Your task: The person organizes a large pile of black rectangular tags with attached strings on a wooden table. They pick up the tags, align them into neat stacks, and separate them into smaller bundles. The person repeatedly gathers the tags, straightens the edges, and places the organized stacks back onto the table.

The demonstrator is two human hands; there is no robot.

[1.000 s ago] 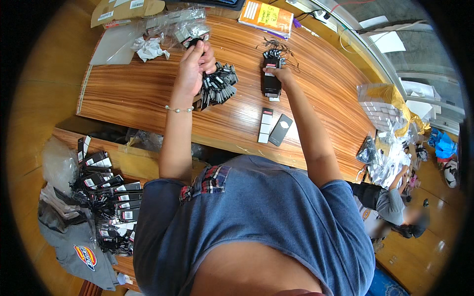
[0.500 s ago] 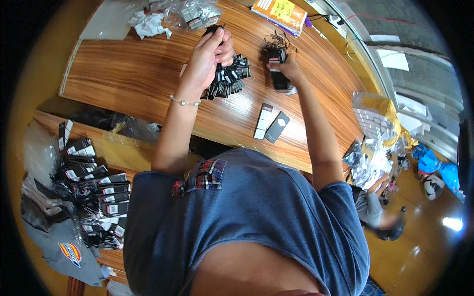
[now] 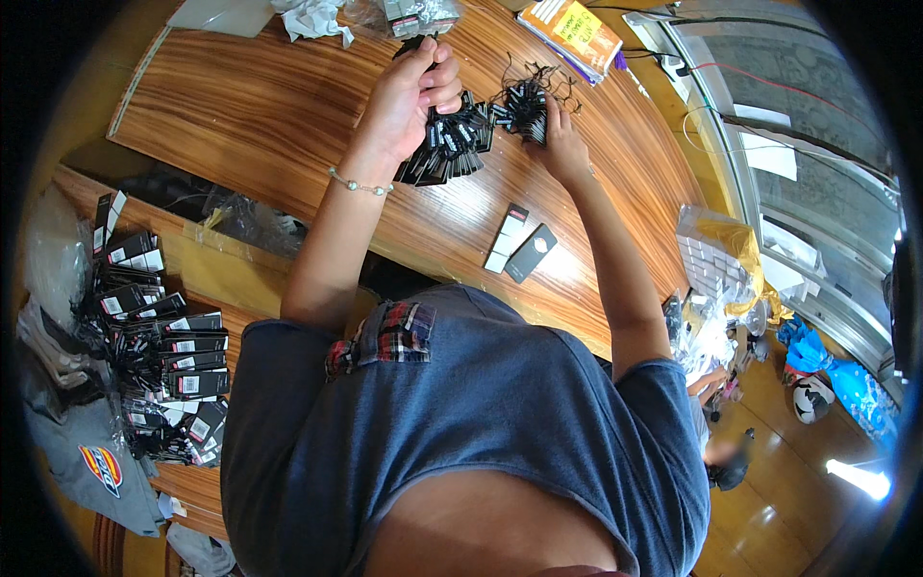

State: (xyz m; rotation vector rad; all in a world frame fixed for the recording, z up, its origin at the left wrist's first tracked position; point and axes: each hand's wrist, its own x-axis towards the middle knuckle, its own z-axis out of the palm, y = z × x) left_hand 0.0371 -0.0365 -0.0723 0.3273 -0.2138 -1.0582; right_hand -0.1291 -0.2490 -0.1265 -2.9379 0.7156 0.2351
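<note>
My left hand (image 3: 404, 101) is closed in a fist around the gathered black cords of a bunch of hang tags (image 3: 450, 144). The black tags fan out below and to the right of the fist, over the table. Just to the right, my right hand (image 3: 562, 149) grips a second stack of black hang tags (image 3: 526, 113) between thumb and fingers. Loose black strings (image 3: 543, 75) spread from its far end. Nearer to me lie two separate tags: one black and white (image 3: 507, 236), the other mostly black (image 3: 531, 253).
The wooden table (image 3: 240, 115) has crumpled white paper (image 3: 312, 19), plastic-bagged tags (image 3: 418, 14) and an orange notebook (image 3: 572, 37) along its far side. Many more tags (image 3: 173, 356) pile up at left beside a grey cloth (image 3: 77, 471). Another person (image 3: 707, 423) is low at the right.
The right-hand stack has turned and tilted, so its edges show instead of its flat face, and it has come closer to the left bunch. My left hand keeps its hold.
</note>
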